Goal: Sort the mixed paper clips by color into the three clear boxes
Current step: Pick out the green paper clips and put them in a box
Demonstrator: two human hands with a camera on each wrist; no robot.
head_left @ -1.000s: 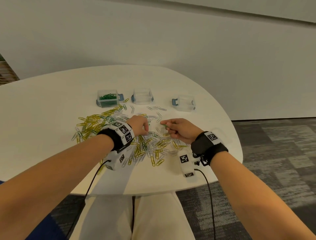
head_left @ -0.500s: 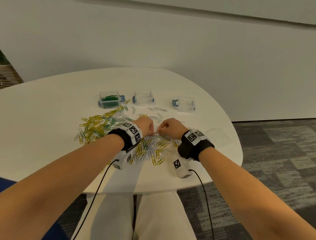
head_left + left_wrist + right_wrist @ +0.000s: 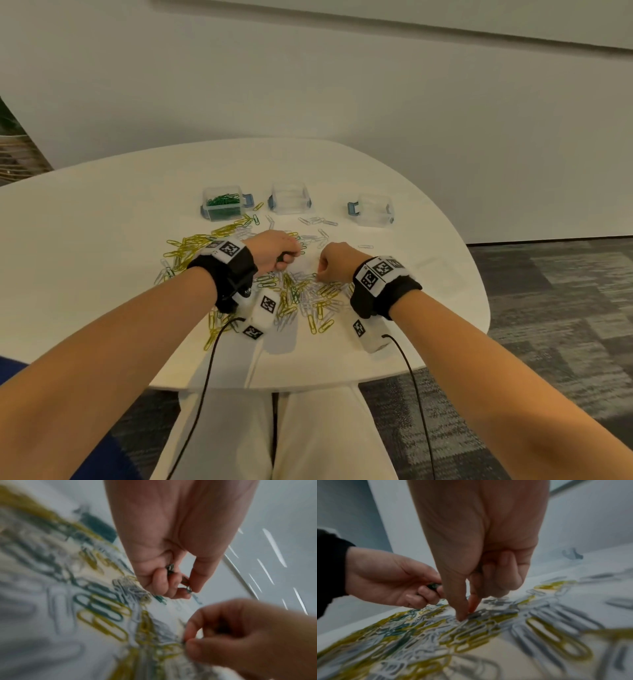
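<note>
Green clips bunched in left hand fingers, right hand fingers pinching into yellow-silver-green pile

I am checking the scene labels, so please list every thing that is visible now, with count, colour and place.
table: one, white, rounded, before the person
clear boxes: three, blue latches, a row at the far side
green clips in box: many, in the left box
loose paper clips: many, yellow, green, silver, spread between boxes and hands
floor: grey carpet, at the right
left hand: holds green clips
right hand: thumb and finger pinch into the pile
</note>
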